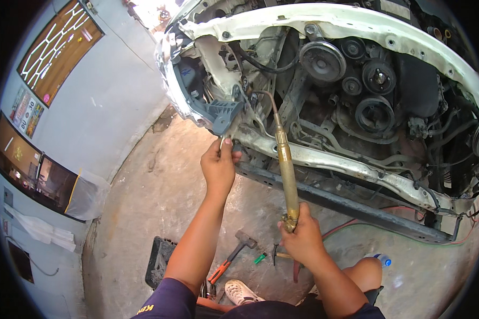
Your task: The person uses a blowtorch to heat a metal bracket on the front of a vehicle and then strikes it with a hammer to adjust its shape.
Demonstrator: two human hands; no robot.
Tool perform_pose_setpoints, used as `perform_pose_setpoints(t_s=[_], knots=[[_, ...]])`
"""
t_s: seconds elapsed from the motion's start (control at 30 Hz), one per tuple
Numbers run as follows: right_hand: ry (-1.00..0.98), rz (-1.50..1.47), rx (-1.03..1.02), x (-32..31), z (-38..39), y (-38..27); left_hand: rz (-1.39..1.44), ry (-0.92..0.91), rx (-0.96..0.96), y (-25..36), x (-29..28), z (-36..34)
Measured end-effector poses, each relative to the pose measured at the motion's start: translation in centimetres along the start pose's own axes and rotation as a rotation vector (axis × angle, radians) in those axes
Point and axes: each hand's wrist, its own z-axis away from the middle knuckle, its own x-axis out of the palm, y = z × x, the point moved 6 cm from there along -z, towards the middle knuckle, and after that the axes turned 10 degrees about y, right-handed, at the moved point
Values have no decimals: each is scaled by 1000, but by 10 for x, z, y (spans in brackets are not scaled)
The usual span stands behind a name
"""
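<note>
My right hand (pixel 303 239) is wrapped round the valve end of a brass gas welding torch (pixel 286 170). From the grip the torch reaches up and away, its bent copper tip ending by the front left corner of an opened-up car front (pixel 324 156). No flame can be made out. My left hand (pixel 220 167) is raised just below a grey plastic bracket (pixel 224 114) at that corner, thumb and fingers pinched together. A small pale edge shows at the fingertips, too little to name.
Pulleys (pixel 322 61) and a black bumper beam (pixel 356 211) fill the right side. On the floor lie an orange-handled hammer (pixel 233 256), a second hammer (pixel 275 254), a green lighter-like piece (pixel 260 258), a black tray (pixel 158 266), a bottle (pixel 382 260) and a red hose (pixel 341 227).
</note>
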Motion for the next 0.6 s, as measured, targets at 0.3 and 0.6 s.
perform_pose_setpoints(t_s=[0.3,0.6], knots=[[-52,-11,58,-8,-2,15,80,-14,-24,1,17,-15],[-113,-19,38,-12,-9,17,4,-47,-23,6,9,-18]])
